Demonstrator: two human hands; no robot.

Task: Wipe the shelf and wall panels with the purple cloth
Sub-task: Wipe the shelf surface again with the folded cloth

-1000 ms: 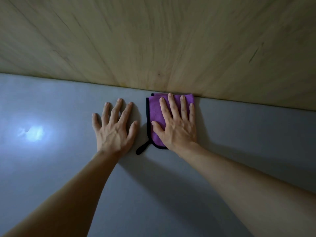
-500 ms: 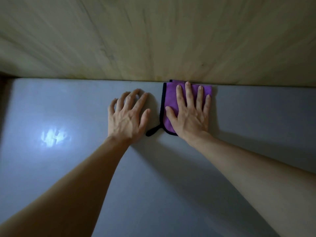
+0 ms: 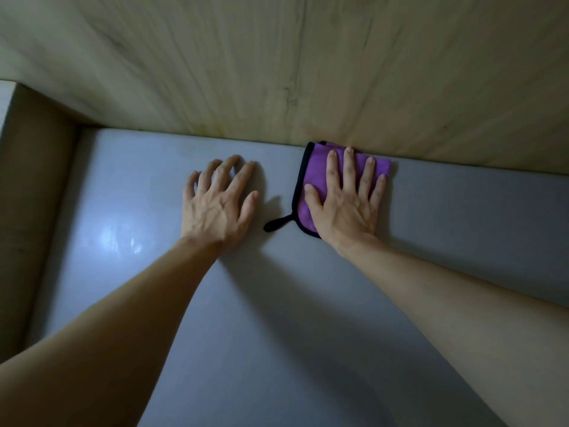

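Note:
A folded purple cloth (image 3: 314, 171) with black trim and a black loop lies flat on the grey shelf surface (image 3: 277, 303), its far edge against the pale wooden wall panel (image 3: 277, 72). My right hand (image 3: 345, 198) presses flat on the cloth with straight, spread fingers, covering most of it. My left hand (image 3: 218, 201) rests on the bare grey surface a short way left of the cloth, its fingers slightly bent with the tips touching the shelf.
A brown side panel (image 3: 30, 195) closes the shelf at the left, meeting the wooden wall panel in the far left corner. A bright light reflection (image 3: 117, 238) shows on the grey surface left of my left hand.
The view has shifted so both hands and the cloth sit further right, and the left side panel has come into sight. My left hand's fingers have bent a little and it has drawn away from the cloth.

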